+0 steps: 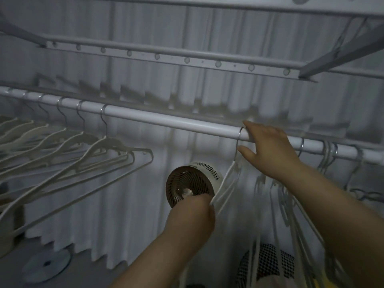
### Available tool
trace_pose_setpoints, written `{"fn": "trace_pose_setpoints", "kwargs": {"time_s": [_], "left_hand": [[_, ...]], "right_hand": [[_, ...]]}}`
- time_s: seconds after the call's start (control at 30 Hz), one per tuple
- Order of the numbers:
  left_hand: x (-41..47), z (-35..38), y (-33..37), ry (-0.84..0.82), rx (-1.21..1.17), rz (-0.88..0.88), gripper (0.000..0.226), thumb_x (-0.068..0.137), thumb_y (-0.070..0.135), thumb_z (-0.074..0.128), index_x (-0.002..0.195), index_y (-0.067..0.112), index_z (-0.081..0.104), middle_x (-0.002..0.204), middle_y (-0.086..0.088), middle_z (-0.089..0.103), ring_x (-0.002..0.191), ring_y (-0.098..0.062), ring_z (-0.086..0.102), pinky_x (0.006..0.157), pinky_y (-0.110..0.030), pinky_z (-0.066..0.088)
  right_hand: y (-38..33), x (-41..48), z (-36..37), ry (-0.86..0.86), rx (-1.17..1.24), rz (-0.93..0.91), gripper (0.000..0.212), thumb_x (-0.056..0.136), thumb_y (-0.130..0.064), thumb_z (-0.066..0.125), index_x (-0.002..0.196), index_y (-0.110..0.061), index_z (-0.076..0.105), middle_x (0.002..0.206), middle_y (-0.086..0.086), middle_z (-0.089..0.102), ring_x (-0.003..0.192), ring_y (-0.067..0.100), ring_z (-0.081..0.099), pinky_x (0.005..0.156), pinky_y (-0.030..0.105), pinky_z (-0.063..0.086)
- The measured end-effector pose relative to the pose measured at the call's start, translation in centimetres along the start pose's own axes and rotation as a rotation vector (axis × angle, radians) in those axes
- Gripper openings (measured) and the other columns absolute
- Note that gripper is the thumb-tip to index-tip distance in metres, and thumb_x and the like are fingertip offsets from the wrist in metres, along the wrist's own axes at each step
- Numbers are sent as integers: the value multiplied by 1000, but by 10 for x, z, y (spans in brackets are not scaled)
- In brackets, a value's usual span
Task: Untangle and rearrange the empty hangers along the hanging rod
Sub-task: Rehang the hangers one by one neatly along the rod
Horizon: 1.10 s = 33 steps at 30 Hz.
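A white hanging rod (176,122) runs from upper left down to the right. Several cream hangers (89,148) hang spaced out along its left part. One white hanger (228,179) hangs at mid-rod by its metal hook (239,140). My right hand (268,150) is up at the rod, fingers over the rod beside that hook and thumb below it. My left hand (193,213) is shut on the lower arm of this hanger. More hangers (330,159) bunch together on the rod to the right, partly hidden behind my right forearm.
A small round fan (193,183) stands behind my left hand. White pleated curtains (145,80) fill the background. A drying rack (176,57) with perforated bars hangs overhead. A black-and-white checked item (268,262) lies at the bottom right, a disc-shaped base (45,265) on the floor at left.
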<state>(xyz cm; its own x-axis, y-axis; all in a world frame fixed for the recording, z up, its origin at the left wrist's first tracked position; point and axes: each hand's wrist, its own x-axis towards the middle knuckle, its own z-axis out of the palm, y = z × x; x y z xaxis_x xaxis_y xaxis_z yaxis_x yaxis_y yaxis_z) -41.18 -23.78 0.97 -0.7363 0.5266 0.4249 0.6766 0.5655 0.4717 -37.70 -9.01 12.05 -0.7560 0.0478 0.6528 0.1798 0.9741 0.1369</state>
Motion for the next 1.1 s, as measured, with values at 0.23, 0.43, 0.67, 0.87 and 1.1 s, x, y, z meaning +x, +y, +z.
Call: {"fn": "trace_pose_setpoints", "kwargs": {"time_s": [0.23,0.43,0.67,0.87,1.1], "left_hand": [[-14,-39,-49,110,-65,-210,30,94,22,37,110,13,61,95,-10,70,62,-21,51,73,-33,53],[-21,-78,-94,194,-22,-299,27,93,23,40,111,22,61,97,-7,71,78,-28,64,71,-27,48],[-17,-103,-140,232,-7,-362,28,93,21,39,110,19,62,95,-13,70,88,-31,66,73,-30,50],[-14,-111,-166,251,-27,-328,30,92,18,39,112,19,61,74,-11,62,80,-32,63,70,-29,49],[-13,-116,-177,269,-25,-288,34,92,17,39,121,23,56,84,-13,68,84,-32,62,65,-25,40]], "right_hand": [[-23,10,-2,0,-20,-29,53,90,-36,49,138,-17,35,137,7,46,123,27,40,105,33,17],[-65,29,9,-10,34,-74,54,90,-33,50,138,-17,34,138,6,44,125,26,38,106,31,16],[-94,45,18,-30,13,-18,55,90,-34,49,139,-16,32,138,6,44,125,25,39,107,33,17],[-109,51,23,-26,-8,22,54,90,-33,49,138,-16,33,137,7,45,124,27,40,108,34,18],[-114,52,26,7,5,39,53,88,-28,53,137,-14,37,133,10,49,121,28,43,106,35,21]]}}
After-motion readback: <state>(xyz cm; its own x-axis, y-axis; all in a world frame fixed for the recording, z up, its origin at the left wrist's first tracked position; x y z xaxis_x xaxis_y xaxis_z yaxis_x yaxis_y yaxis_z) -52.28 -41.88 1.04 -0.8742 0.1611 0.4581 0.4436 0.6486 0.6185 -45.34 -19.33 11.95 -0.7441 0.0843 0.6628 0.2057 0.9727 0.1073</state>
